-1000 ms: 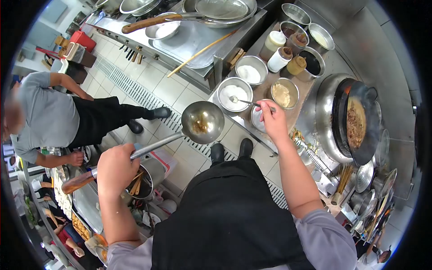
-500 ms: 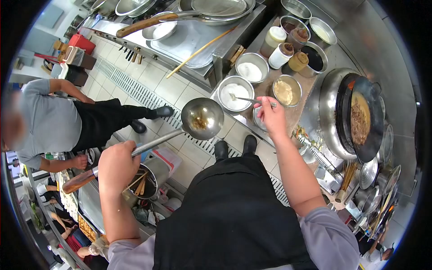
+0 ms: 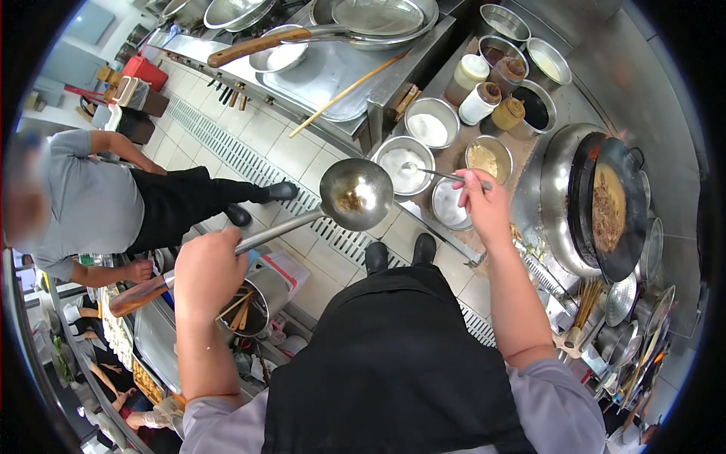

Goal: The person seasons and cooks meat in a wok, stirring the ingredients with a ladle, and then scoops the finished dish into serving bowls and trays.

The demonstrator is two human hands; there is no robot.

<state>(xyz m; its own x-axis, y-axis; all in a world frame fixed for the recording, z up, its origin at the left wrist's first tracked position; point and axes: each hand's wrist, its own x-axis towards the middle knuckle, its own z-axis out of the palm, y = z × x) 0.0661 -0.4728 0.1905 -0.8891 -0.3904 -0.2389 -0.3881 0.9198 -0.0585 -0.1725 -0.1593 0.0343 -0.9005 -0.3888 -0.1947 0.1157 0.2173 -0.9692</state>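
My left hand is closed round the metal shaft of a large wok ladle. Its wooden handle end sticks out behind the fist. A little brown liquid seems to lie in the ladle's bowl, which hangs above the floor. Between the fingers of my right hand is a small metal spoon. The spoon's tip is over a steel bowl of white powder; whether it touches the powder I cannot tell. Below my right hand sits another bowl with white contents, partly hidden.
On the right, a wok with meat and liquid sits on a round burner. Squeeze bottles and seasoning bowls crowd the counter. A co-worker stands at left. A steel pot with wooden-handled tools is near my left forearm.
The whole view has shifted slightly. My right hand and the spoon have moved a little down and right, and the bowl beneath shows more. The ladle has edged right, still in my left hand.
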